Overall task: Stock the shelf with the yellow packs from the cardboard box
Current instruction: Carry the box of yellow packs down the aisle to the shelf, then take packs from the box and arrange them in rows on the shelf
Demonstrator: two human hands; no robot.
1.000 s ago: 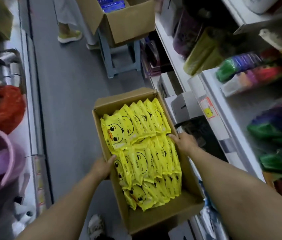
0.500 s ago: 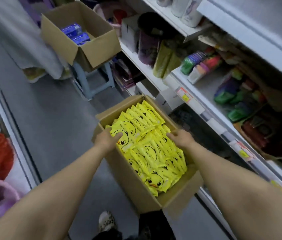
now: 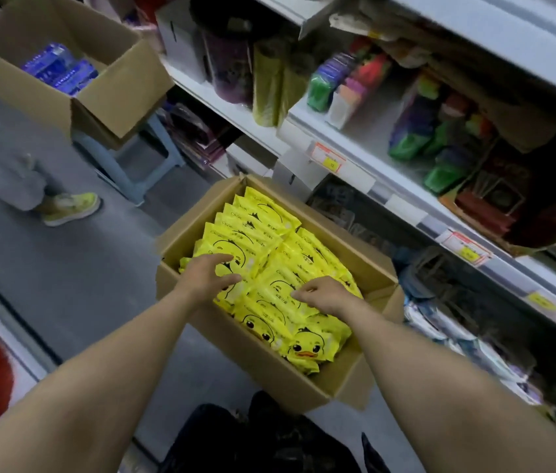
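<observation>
Now off the box (image 3: pixel 222 339) rim, onto the packs (image 3: pixel 269 233): left hand (image 3: pixel 208 278) spread wide, right hand (image 3: pixel 324 297) curled, grip unclear; unloading likely starts.

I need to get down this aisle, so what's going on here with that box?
A person is restocking bare-handed. Both arms reach into the open cardboard box, which is packed with yellow packs. The left grip is spread over the left row. The right grip rests bent fingertips on the right row, though whether it pinches a pack is unclear. No pack is out of the box yet, and the shelf at the right holds other goods.
</observation>
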